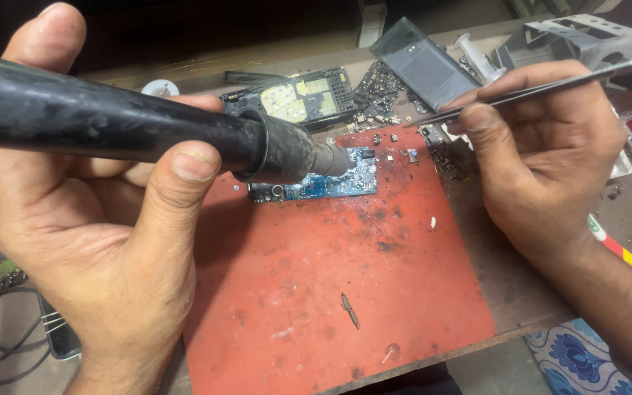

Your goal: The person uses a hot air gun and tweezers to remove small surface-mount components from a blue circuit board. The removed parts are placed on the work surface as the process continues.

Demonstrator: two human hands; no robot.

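a: blue circuit board [334, 179] lies flat at the far edge of the red mat [345, 292], mid-scene. hot-air nozzle [309, 157] hovers just over its middle, tilted down from the left.

b: hands?

a: left hand [89, 219] wrapped tight round the black hot-air handle [104, 121], thumb pressed on top. right hand [543, 146] pinches slim metal tweezers [528, 91], tips pointing left, held above the board's far right corner, not touching it.

b: how far on?

a: i'd judge mid-rework. tiny loose parts [393, 146] already sit on the mat just right of the board; tweezers carry nothing that i can see, so a lift or a placement looks undone. mat scorched and stained.

b: packages, labels?

a: no packages. far of the board, a dark phone frame with yellow patches [298, 99]; a grey translucent panel [422, 62] far right; a scatter of chips between. a red-yellow-green striped piece [612, 245] at the right, by the wrist. black cables [1, 329] near left.
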